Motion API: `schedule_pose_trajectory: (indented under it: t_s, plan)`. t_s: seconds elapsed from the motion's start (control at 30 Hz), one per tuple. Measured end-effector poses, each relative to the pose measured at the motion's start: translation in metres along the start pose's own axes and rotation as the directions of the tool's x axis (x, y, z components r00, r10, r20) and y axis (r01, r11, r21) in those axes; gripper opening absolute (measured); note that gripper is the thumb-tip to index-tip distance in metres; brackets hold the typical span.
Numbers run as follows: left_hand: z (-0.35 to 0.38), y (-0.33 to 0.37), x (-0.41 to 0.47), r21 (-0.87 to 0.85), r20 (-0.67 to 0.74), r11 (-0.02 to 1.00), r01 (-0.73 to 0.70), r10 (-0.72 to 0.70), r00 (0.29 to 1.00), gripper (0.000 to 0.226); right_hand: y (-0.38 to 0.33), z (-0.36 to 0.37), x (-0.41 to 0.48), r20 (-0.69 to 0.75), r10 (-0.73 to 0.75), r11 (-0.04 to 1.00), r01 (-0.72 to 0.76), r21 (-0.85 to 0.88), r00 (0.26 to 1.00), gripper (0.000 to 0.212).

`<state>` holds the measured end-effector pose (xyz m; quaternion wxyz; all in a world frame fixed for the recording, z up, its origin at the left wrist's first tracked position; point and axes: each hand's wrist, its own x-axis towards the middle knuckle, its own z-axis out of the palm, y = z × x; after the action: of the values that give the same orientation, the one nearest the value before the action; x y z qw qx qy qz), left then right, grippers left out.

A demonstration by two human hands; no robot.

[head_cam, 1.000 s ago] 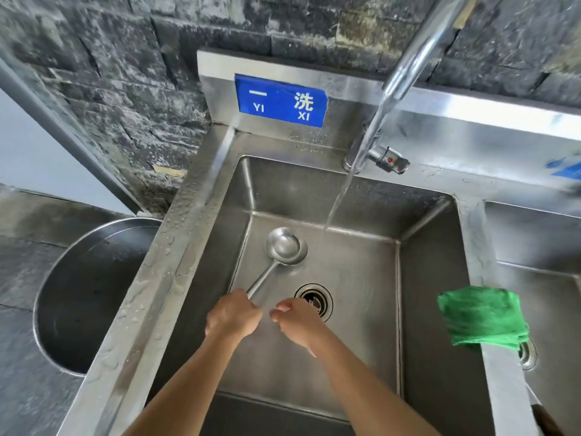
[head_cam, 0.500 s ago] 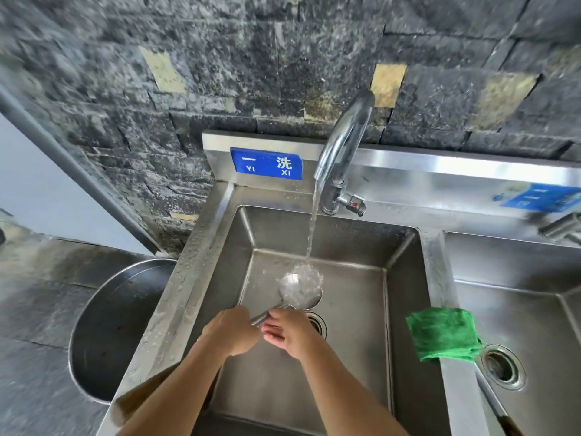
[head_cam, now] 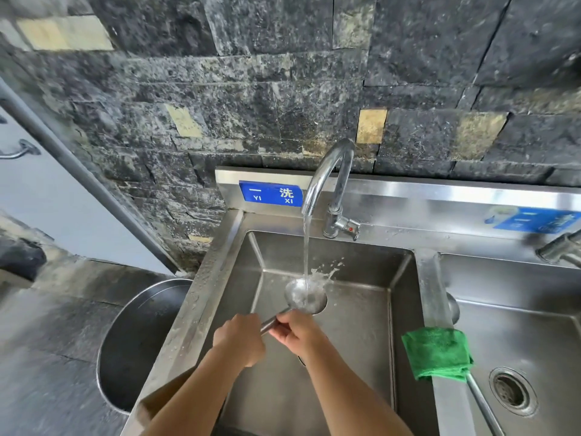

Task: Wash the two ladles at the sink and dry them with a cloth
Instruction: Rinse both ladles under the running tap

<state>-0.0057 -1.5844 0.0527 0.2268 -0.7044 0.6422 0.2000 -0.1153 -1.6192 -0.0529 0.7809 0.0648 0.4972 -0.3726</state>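
A steel ladle [head_cam: 305, 298] is held over the left sink basin [head_cam: 361, 341], its bowl under the water running from the faucet [head_cam: 330, 171]; water splashes off it. My left hand [head_cam: 240, 338] grips the lower end of the handle. My right hand [head_cam: 298, 333] holds the handle just below the bowl. A folded green cloth [head_cam: 437, 352] hangs over the divider between the two basins. A second ladle [head_cam: 481, 404] lies in the right basin, its handle running out from under the cloth.
The right basin [head_cam: 534, 325] has a drain in its floor and a second tap [head_cam: 559, 247] at its back. A large round metal tub [head_cam: 135, 341] stands on the floor left of the sink. A dark stone wall rises behind.
The ladle has gone from beside the stream to under it, and water now splashes off the bowl. My right hand has closed on the handle. The view has tilted up.
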Motion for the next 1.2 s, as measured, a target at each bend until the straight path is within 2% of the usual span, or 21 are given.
schedule_pose_trajectory:
  t_s: [0.1, 0.2, 0.37, 0.53, 0.7, 0.9, 1.03, 1.2]
  plan:
    - [-0.003, 0.012, -0.01, 0.146, -0.085, 0.989, 0.013, -0.001, 0.996, 0.032, -0.006, 0.0, -0.003, -0.028, -0.01, 1.0, 0.01, -0.025, 1.0, 0.017]
    - [-0.006, 0.017, -0.017, 0.186, -0.13, 0.983, 0.012, 0.013, 0.991, 0.037, -0.011, 0.0, -0.008, -0.074, -0.043, 0.995, 0.036, -0.098, 0.996, 0.02]
    - [-0.001, 0.011, -0.022, 0.083, -0.188, 0.996, -0.023, 0.039, 0.981, 0.034, -0.021, -0.004, -0.011, -0.153, -0.123, 0.986, 0.103, -0.134, 0.981, 0.039]
    - [0.013, -0.005, -0.029, -0.076, -0.2, 0.995, -0.068, 0.052, 0.978, 0.025, -0.027, -0.012, -0.01, -0.201, -0.166, 0.971, 0.124, -0.205, 0.965, 0.037]
    - [0.028, -0.022, -0.035, -0.141, -0.16, 0.987, -0.082, 0.059, 0.985, 0.014, -0.01, -0.003, -0.01, -0.267, -0.174, 0.957, 0.099, -0.272, 0.948, 0.033]
    - [0.041, -0.035, -0.041, -0.21, -0.131, 0.976, -0.053, 0.026, 0.991, 0.025, -0.002, 0.0, -0.007, -0.271, -0.236, 0.914, 0.119, -0.388, 0.933, 0.02]
    - [0.048, -0.034, -0.047, -0.235, -0.108, 0.972, -0.014, -0.012, 0.994, 0.032, 0.003, 0.0, -0.004, -0.271, -0.288, 0.85, 0.115, -0.514, 0.918, 0.03]
    - [0.05, -0.035, -0.059, -0.261, -0.058, 0.965, 0.008, -0.024, 0.998, 0.033, 0.016, -0.002, -0.005, -0.249, -0.266, 0.829, 0.089, -0.552, 0.931, 0.035]
